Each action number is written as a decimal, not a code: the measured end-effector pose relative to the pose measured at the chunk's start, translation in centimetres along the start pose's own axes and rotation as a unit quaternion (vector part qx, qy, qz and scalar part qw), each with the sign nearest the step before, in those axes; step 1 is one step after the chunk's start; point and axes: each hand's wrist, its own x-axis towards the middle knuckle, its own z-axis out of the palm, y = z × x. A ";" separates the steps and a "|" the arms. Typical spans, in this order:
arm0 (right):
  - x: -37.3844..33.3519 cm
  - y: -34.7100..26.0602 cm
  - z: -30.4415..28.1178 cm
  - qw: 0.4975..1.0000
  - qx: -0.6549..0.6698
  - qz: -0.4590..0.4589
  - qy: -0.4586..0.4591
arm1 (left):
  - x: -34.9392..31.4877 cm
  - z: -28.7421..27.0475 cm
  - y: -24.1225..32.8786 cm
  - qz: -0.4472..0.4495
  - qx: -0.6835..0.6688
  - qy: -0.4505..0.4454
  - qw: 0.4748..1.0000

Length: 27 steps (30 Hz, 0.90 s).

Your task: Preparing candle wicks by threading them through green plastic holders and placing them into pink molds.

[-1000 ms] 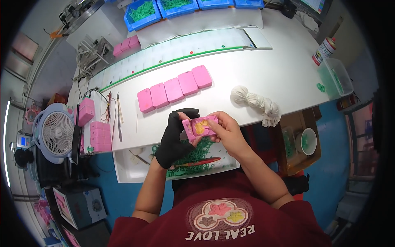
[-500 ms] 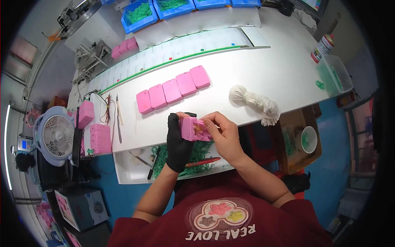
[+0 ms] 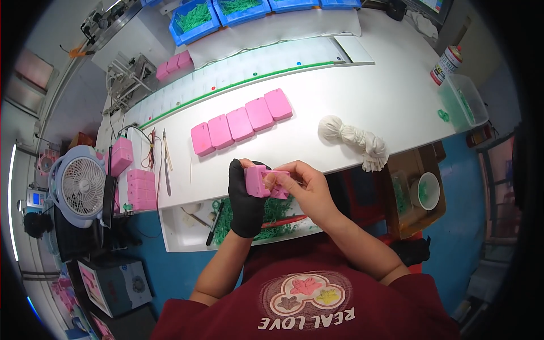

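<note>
My left hand [image 3: 245, 195], in a black glove, is closed round a pink rubbery block [image 3: 256, 182], held up over the bench's front edge. The bare fingers of my right hand [image 3: 309, 190] are closed on the block's right side, where it looks split into flaps. My fingers hide its inside. Beyond my hands, a slanting row of several pink blocks [image 3: 241, 124] lies on the white bench [image 3: 317, 90]. Under my hands an open drawer [image 3: 175, 229] holds green shreds or small pieces [image 3: 277, 209], a black pen [image 3: 215, 222] and a red-handled tool [image 3: 283, 221].
A twisted white cloth bundle [image 3: 352, 141] lies to the right. Farther right stand a spray can [image 3: 446, 65] and a see-through tub [image 3: 463, 102]. At left are thin tools [image 3: 166, 164], stacked pink blocks [image 3: 141, 188] and a fan [image 3: 81, 184]. Blue bins [image 3: 195, 25] line the back.
The pink block has turned slightly in my hands. My right fingers have moved in over its opening, covering the brownish inside seen before. The view has shifted a little.
</note>
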 end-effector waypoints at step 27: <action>2.1 -1.8 -1.8 0.811 -0.492 -0.318 0.009 | 4.3 -2.8 -1.5 0.185 0.414 -0.088 0.887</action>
